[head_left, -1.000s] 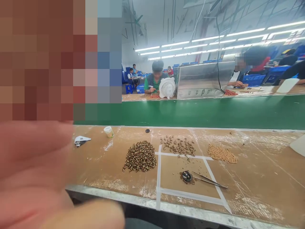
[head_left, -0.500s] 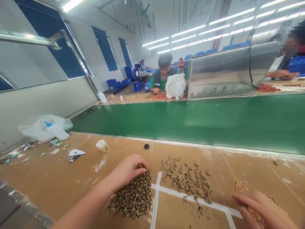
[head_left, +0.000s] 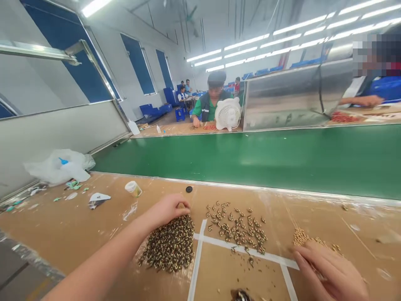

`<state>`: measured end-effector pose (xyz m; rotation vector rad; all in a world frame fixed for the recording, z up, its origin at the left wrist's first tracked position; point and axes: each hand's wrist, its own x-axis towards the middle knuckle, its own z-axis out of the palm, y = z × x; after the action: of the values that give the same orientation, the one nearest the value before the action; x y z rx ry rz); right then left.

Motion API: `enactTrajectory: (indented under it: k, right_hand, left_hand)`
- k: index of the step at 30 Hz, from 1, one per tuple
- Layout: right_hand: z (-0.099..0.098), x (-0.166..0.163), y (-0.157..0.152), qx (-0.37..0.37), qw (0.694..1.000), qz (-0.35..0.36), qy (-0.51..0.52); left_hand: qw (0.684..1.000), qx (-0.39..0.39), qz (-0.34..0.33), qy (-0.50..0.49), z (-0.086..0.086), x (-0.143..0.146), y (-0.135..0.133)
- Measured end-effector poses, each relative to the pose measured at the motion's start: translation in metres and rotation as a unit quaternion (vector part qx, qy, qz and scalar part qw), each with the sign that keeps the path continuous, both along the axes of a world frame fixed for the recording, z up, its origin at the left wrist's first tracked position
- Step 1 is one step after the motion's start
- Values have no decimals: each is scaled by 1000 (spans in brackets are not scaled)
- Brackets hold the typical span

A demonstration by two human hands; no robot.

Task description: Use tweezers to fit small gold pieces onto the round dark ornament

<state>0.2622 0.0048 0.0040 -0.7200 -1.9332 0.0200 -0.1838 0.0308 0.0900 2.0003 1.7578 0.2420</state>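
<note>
My left hand (head_left: pixel 173 207) is at the top edge of a heap of small dark-and-cream pieces (head_left: pixel 171 246), thumb and fingers brought together. Whatever is between those fingertips is too small to make out. My right hand (head_left: pixel 332 267) rests low over a pile of small tan bead-like pieces (head_left: pixel 300 236), fingers curled together, with their tips among the pieces. What it grips there is hidden. Between the hands lies a loose scatter of small dark pieces with curled tails (head_left: pixel 241 228), some of them on the white tape (head_left: pixel 225 244).
A green belt (head_left: pixel 219 159) runs behind the brown tabletop (head_left: pixel 78 234). At the left stand a small white cup (head_left: pixel 133 189) and a clear plastic bag (head_left: pixel 59 165). A black disc (head_left: pixel 189 189) lies near the belt. Across it a person works beside a white fan (head_left: pixel 228 113).
The view has shifted slightly, so the piles sit further left and higher. My right hand has come in closer over the tan pieces. A dark shiny object now shows at the bottom edge.
</note>
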Motion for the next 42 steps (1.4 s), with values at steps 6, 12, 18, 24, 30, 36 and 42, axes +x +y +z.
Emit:
enactTrajectory:
  k: [6,12,18,24,30,36,42]
  right_hand:
    - [-16,-6,3,50,994,-99,-9]
    - [-20,-1,-1,68,986,-149,-26]
    - [-19,0,1,57,994,-88,-22]
    - [-18,5,5,25,997,-67,27]
    - [-14,0,6,6,999,-44,26]
    - [-12,2,8,-54,998,-19,26]
    - [-14,6,15,-137,990,-11,-41]
  left_hand:
    - [998,48,-5,-27,-13,-1,3]
    - [999,32,14,-35,-19,6,-3]
    - [999,26,36,6,-30,7,3]
    - [999,3,25,40,-36,5,8]
    - [998,-16,7,64,-31,13,9]
    - [998,-8,-9,69,-12,22,10]
    - [999,49,-5,11,-7,52,4]
